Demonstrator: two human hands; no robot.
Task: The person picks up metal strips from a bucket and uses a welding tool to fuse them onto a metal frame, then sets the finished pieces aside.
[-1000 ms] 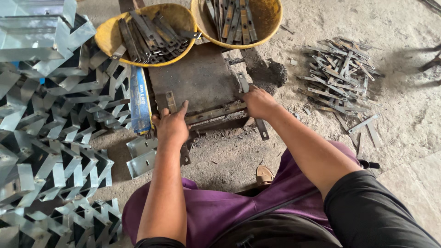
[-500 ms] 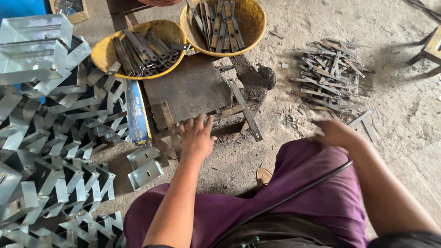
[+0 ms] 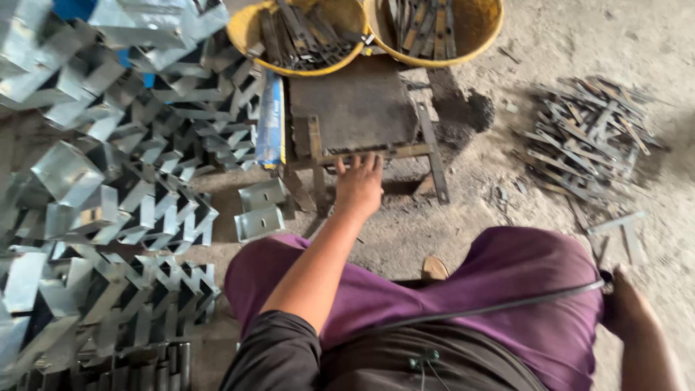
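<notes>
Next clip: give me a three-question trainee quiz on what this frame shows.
1. True or false: the left hand rests on the front edge of the metal jig.
2. How many yellow basins sit beyond the jig?
3. The loose pile of flat strips lies on which side: A left, B right?

Key: 1 true; 2 two; 3 B. The right hand is low beside the knee, holding nothing visible.

I have a single view, from the camera on my head, tilted steeply down and slightly forward over my lap, which fills the lower centre of the frame. It sits close to my body, with the low metal work frame [image 3: 362, 123] at upper centre and the ground around it. There is no second view to overlap with.
</notes>
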